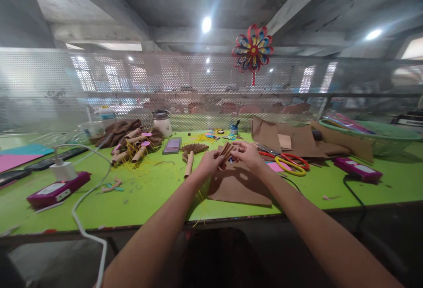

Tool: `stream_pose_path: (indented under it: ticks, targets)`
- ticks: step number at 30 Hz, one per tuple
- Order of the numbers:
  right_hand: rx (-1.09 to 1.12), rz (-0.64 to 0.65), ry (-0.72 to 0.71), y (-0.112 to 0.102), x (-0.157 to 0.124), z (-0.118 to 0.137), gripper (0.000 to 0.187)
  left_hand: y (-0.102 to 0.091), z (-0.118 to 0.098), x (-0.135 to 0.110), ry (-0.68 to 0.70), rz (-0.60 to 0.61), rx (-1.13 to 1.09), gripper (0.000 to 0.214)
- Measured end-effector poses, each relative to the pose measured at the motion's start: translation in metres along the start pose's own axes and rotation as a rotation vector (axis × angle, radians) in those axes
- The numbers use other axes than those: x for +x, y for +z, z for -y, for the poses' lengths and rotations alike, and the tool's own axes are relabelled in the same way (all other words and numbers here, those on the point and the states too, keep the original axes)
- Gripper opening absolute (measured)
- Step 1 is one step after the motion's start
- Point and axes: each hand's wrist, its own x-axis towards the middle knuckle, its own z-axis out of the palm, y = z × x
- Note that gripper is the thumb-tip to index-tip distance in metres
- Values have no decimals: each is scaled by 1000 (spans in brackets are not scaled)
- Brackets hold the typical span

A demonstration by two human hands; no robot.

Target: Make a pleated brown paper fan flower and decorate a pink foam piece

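Between my two hands is a strip of brown paper folded in pleats (pixel 226 150). My left hand (pixel 210 164) has its fingers closed on the near side of the pleats. From the right, my right hand (pixel 247 153) pinches the same pleated paper. Under both hands lies a flat sheet of brown paper (pixel 241 188), partly in shadow. Just left of my left hand rest a spread pleated paper fan (pixel 196 147) and a rolled brown paper tube (pixel 189 165). Red-handled and yellow-handled scissors (pixel 291 166) lie right of my right hand, over a pink paper piece.
Paper rolls with yellow strands (pixel 134 147) lie at left, near a white jar (pixel 161 122). Purple power strips (pixel 59 188) with cables sit on both sides. Brown paper sheets (pixel 294 140) and a green basket (pixel 380 136) are at right. A mesh divider (pixel 198 80) stands behind the green table (pixel 148 202).
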Motion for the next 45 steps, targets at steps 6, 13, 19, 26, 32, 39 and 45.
stream_pose_path:
  ticks: [6,13,19,26,32,39,45]
  targets:
    - [-15,25,32,1,-1,1,41,-1,-2,0,-4,-51,-6,22]
    - [8,43,39,2,0,-1,39,-1,2,3,-20,-74,-64,24]
    - [27,43,49,2,1,-1,39,-3,1,1,-18,-63,-135,24]
    - [38,-81,29,-1,5,0,35,-5,-4,-1,-26,-112,-108,25]
    - [-20,-292,61,-10,10,-2,24,-3,2,1,26,-40,-80,25]
    - [-45,-357,27,-11,14,-12,23,-1,8,5,5,-29,-62,25]
    - [-48,-413,-169,-4,-2,24,22,-2,2,3,-3,-82,-100,24]
